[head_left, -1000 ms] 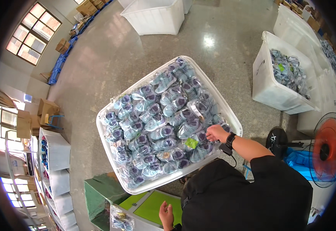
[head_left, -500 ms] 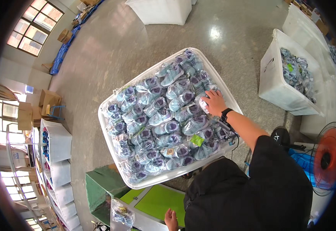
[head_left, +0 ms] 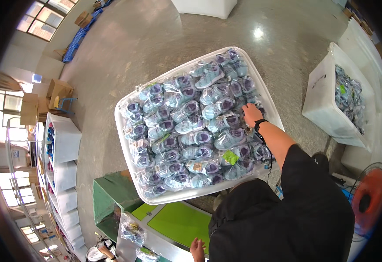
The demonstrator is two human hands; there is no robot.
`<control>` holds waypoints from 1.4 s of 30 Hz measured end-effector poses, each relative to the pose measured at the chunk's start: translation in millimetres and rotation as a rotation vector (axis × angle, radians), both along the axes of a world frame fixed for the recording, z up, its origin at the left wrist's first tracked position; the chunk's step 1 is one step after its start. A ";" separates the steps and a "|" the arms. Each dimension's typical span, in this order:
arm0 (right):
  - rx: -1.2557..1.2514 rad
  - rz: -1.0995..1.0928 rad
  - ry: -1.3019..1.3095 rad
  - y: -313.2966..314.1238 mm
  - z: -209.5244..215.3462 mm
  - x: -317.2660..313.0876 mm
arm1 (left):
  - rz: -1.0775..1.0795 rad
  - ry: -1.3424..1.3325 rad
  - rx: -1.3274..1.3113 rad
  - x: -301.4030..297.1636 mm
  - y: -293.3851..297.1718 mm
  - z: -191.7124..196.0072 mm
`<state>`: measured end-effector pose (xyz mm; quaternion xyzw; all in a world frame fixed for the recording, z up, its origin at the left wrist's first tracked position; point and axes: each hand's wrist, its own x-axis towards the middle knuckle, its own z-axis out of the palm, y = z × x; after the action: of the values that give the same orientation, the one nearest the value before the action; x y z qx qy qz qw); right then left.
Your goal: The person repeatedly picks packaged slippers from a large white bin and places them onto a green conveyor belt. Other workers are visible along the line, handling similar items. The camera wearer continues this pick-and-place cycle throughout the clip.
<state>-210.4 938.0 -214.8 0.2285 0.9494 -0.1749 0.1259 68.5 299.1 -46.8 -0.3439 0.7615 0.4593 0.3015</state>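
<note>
Blue bagged shoes [head_left: 190, 125] rowed tight in bin [head_left: 178, 197], likely saving space; my right grip [head_left: 252, 114] among them, three o'clock, pinch unclear; left grip [head_left: 197, 249], six o'clock, loosely parted, empty.

Plain black top on me [head_left: 283, 218], matte, loose cut, soft creases down the left side. No lettering I can make out on it. Right sleeve [head_left: 295, 163]: same black, short, wide at the opening, ends around the elbow with a straight hem. Forearm bare from there to the wrist. Black wristband [head_left: 259, 125] on the right, narrow strap, looks like a watch; face detail too small to read. Thin black cable [head_left: 269, 174] hangs below that wrist, can't trace either end. Right hand [head_left: 252, 114] bare, fingers slim. Left hand [head_left: 197, 249] bare too; cuff side cut off.
</note>
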 end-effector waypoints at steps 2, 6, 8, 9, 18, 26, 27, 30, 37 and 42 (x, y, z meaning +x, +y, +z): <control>-0.052 -0.021 -0.078 1.3 1.8 -8.9 | 0.014 -0.060 0.000 -6.4 -1.0 0.8; -0.085 -0.035 0.044 -3.5 7.5 -9.3 | 0.152 0.004 0.061 -13.0 -1.9 -0.5; -0.137 -0.001 0.269 -8.1 11.1 2.7 | 0.165 0.009 0.062 -11.8 -7.0 -7.9; -0.171 -0.015 0.330 -11.5 13.2 11.8 | 0.179 0.012 0.060 -8.8 -10.6 -12.9; -0.313 -0.011 0.487 -57.0 40.5 66.9 | 0.189 0.012 0.049 12.0 -48.4 -56.4; -0.637 0.138 0.332 -128.6 59.2 39.1 | 0.226 0.077 -0.007 17.4 -86.4 -53.4; -0.688 0.175 0.326 -145.5 64.1 32.7 | 0.242 0.108 -0.002 19.5 -93.7 -53.7; -0.678 0.332 0.339 -194.3 85.6 23.7 | 0.351 0.165 0.021 27.3 -124.0 -55.3; -0.641 0.432 0.110 -313.8 104.7 23.5 | 0.594 0.316 0.061 49.7 -245.2 -74.8; -0.580 0.680 -0.013 -405.2 101.9 37.6 | 0.759 0.380 -0.020 83.0 -364.9 -103.3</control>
<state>-172.8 532.8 -113.0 -0.1401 0.8815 -0.3811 0.2410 151.6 -65.8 -150.1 -0.5121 0.6272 0.5856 -0.0382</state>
